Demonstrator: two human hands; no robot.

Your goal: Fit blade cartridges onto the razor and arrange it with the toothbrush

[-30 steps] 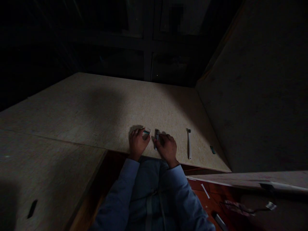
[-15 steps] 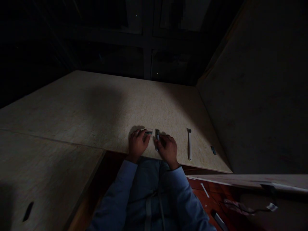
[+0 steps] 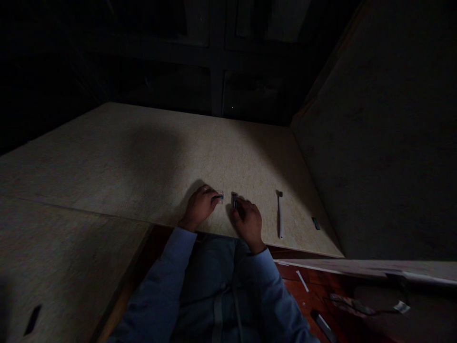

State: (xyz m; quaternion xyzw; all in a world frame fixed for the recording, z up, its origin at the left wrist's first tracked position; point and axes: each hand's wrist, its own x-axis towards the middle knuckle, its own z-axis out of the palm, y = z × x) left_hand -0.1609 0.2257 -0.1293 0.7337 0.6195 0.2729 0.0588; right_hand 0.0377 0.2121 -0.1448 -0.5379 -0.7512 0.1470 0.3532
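My left hand point(image 3: 200, 206) rests over the tabletop point(image 3: 221, 152), thumb and fingers pinched on a small dark teal piece point(image 3: 220, 196). Beside and partly behind that piece shows a pale, clear-looking rectangle point(image 3: 221, 202), too dim to name. To the right, my right hand point(image 3: 249, 221) is closed round a razor point(image 3: 234, 202) with a dark head and a shiny handle; the fingers hide most of the handle. A gap separates the two held things. Right of my right hand lies a white toothbrush point(image 3: 280, 216) with a dark head.
A small dark teal block point(image 3: 316, 223) lies near the table's right edge, beside an upright panel point(image 3: 385, 143). On the left surface is a dark oblong thing point(image 3: 33, 320). Below at right, a white strip point(image 3: 302, 281) and a dark-and-silver object point(image 3: 325, 327) lie on the reddish floor.
My left hand has shifted a little left and turned, with the teal piece now partly covered by its fingers. My right hand has barely moved and still holds the razor.
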